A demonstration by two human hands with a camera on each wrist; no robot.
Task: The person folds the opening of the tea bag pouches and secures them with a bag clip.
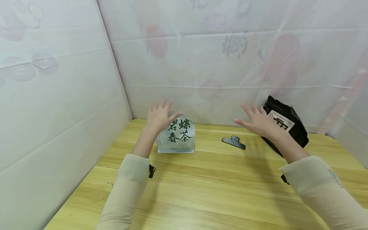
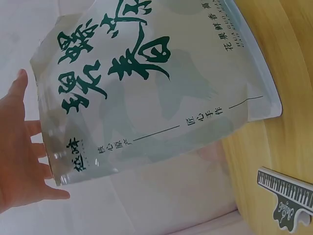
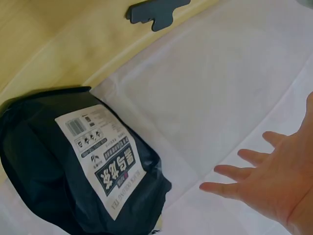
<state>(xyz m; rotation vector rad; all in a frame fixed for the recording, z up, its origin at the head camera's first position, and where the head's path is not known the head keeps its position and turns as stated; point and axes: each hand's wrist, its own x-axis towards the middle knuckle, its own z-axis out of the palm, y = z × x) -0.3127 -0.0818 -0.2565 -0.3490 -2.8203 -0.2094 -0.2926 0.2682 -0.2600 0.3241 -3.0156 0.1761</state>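
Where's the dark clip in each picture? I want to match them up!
Head: the dark clip is right of the middle, between the pale bag and the black bag.
Left wrist: the dark clip is at the lower right, cut off by the edge.
Right wrist: the dark clip is at the top, near the middle.
Shared landmark: the wooden table under it.

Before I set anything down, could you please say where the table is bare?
The widest bare patch is the near tabletop between the sleeves; a smaller one separates the white bag from the clip. Far right, the black bag and right hand crowd it.
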